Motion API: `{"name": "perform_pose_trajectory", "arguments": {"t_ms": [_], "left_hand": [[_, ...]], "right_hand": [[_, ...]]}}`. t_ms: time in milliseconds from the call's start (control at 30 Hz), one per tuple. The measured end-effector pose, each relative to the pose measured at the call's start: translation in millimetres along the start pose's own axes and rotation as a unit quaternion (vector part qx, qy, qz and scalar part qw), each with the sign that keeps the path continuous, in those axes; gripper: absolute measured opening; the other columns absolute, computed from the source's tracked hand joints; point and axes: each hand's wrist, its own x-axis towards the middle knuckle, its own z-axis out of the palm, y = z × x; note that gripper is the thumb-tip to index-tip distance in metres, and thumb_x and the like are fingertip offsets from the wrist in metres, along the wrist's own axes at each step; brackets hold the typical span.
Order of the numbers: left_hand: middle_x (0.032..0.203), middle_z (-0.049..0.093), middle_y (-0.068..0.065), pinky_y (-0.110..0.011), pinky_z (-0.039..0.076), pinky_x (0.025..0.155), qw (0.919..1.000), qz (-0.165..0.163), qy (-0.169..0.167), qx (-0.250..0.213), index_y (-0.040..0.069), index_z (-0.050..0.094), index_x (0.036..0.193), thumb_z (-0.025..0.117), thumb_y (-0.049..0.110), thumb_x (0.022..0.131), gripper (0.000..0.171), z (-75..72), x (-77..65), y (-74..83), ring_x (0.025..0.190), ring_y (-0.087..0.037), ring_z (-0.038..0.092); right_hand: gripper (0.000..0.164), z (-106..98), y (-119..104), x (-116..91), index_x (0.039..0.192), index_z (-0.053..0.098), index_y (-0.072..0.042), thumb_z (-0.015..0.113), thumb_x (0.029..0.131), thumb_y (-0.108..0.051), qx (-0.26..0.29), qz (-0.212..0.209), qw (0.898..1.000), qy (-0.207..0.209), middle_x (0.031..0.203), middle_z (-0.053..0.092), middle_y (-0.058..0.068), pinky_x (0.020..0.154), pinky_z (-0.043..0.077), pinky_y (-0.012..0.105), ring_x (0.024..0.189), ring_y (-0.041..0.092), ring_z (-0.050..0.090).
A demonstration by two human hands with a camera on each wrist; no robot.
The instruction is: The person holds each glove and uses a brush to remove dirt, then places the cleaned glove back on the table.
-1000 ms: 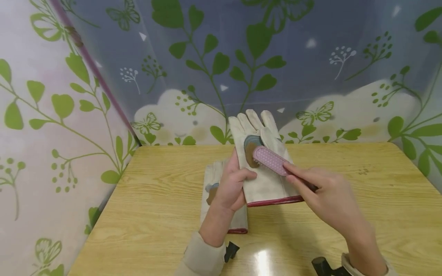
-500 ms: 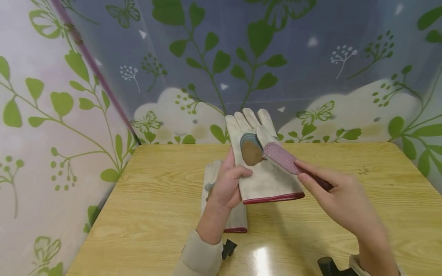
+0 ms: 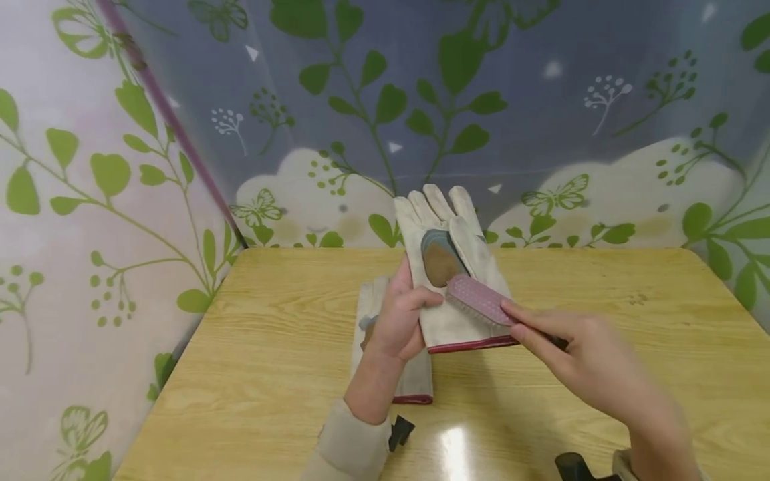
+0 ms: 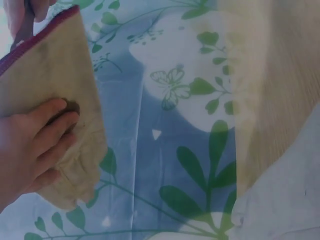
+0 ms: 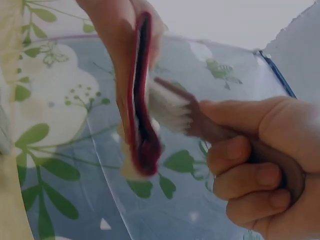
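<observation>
The nearest thing to a container here is the white work glove (image 3: 442, 321) held up off the table (image 3: 252, 347), fingers pointing away toward the leaf-printed backdrop (image 3: 361, 100), its red-trimmed cuff (image 5: 137, 100) facing the person. Seen from the right wrist, that cuff gapes as a narrow slit, dark inside (too dark to tell what, if anything, it holds). The left hand (image 3: 400, 321) grips the glove by its side edge, thumb across the palm and fingers spread over the back, as the left wrist view shows. On the glove's palm sits a brown and blue patch (image 3: 442, 259). The right hand (image 3: 589, 351) grasps the dark handle of a brush (image 3: 478, 300), fingers curled round it; the brush's pink dotted back is uppermost and its pale bristles (image 5: 172, 107) reach to the palm side of the glove, just below the patch and toward the cuff. A second glove (image 3: 415, 381), with the same red edge, lies flat on the table beneath the left hand and forearm, partly hidden by them. A small black piece (image 3: 400, 432) shows beside the left sleeve (image 3: 355, 437), and another black part (image 3: 571, 465) near the right wrist.
</observation>
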Motion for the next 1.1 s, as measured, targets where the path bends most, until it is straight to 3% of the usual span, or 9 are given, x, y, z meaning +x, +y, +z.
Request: {"name": "perform_pose_trajectory", "arguments": {"t_ms": [133,233,400,500,600,700,767,933,1100], "left_hand": [[0.152,0.026,-0.007,-0.041,0.031,0.108,0.9999,-0.015,0.001,0.000,0.028,0.012,0.152,0.028,-0.019,0.078,0.089,1.7,-1.6,0.2,0.138,-0.028,0.029],[0.153,0.024,-0.006,-0.043,0.030,0.108,0.9997,-0.022,-0.007,0.003,0.030,0.012,0.151,0.028,-0.019,0.077,0.091,4.5,-2.5,-0.1,0.138,-0.029,0.027],[0.154,0.021,-0.004,-0.042,0.031,0.108,0.9997,-0.020,-0.007,0.015,0.029,0.009,0.152,0.028,-0.019,0.078,0.090,7.1,-2.2,1.3,0.139,-0.027,0.025],[0.154,0.021,-0.004,-0.042,0.030,0.108,0.9999,-0.004,0.008,0.008,0.029,0.009,0.152,0.027,-0.019,0.078,0.090,5.6,-1.1,4.4,0.139,-0.027,0.025],[0.153,0.023,-0.006,-0.042,0.030,0.108,0.9999,-0.003,0.010,0.005,0.028,0.010,0.152,0.027,-0.020,0.076,0.091,4.6,-0.1,5.7,0.139,-0.027,0.026],[0.152,0.025,-0.007,-0.042,0.031,0.107,0.9998,-0.016,0.002,0.011,0.027,0.011,0.152,0.028,-0.020,0.076,0.091,5.8,0.8,4.6,0.138,-0.027,0.028],[0.152,0.026,-0.007,-0.042,0.031,0.107,0.9996,-0.023,-0.007,0.017,0.028,0.011,0.152,0.029,-0.019,0.076,0.091,7.0,1.0,3.5,0.137,-0.028,0.029],[0.153,0.024,-0.006,-0.044,0.031,0.107,0.9990,-0.024,-0.018,0.034,0.031,0.009,0.151,0.029,-0.018,0.077,0.091,9.9,-0.4,2.9,0.138,-0.030,0.028],[0.154,0.020,-0.006,-0.043,0.029,0.108,0.9993,0.001,-0.008,0.036,0.028,0.008,0.152,0.028,-0.020,0.075,0.092,9.4,-0.8,6.4,0.139,-0.028,0.024]], "right_hand": [[0.038,-3,2,1,0.122,0.065,-0.019,0.066,0.086,-0.008,0.041,0.017,0.998,0.048,0.103,0.069,0.002,0.046,0.036,0.017,0.054,0.002,0.045],[0.042,3,2,7,0.123,0.064,-0.018,0.068,0.084,-0.005,0.027,-0.016,0.996,0.082,0.099,0.070,0.001,0.046,0.034,0.014,0.052,0.001,0.042],[0.042,15,1,11,0.123,0.065,-0.014,0.070,0.082,-0.004,0.004,-0.055,0.997,0.055,0.094,0.071,0.000,0.051,0.035,0.012,0.054,-0.001,0.041],[0.041,14,0,7,0.123,0.064,-0.014,0.069,0.083,-0.005,0.000,-0.053,0.998,0.029,0.090,0.071,-0.003,0.052,0.034,0.013,0.054,-0.002,0.039],[0.040,8,1,3,0.125,0.063,-0.016,0.066,0.086,-0.007,0.020,-0.027,0.999,-0.005,0.100,0.071,0.000,0.053,0.036,0.015,0.058,-0.002,0.042],[0.040,1,3,-1,0.125,0.063,-0.016,0.064,0.087,-0.005,0.055,0.000,0.998,-0.001,0.111,0.067,0.006,0.053,0.040,0.017,0.065,0.001,0.051],[0.041,-1,4,-1,0.124,0.064,-0.017,0.065,0.086,-0.002,0.065,0.007,0.997,0.032,0.111,0.067,0.006,0.051,0.040,0.017,0.065,0.001,0.051],[0.044,10,2,4,0.122,0.065,-0.013,0.071,0.079,-0.001,0.007,-0.046,0.995,0.090,0.093,0.071,0.001,0.048,0.034,0.012,0.054,-0.001,0.043],[0.043,20,-6,4,0.120,0.065,-0.009,0.073,0.078,-0.006,-0.058,-0.072,0.994,0.054,0.071,0.063,-0.009,0.049,0.031,0.010,0.051,-0.004,0.033]]}}
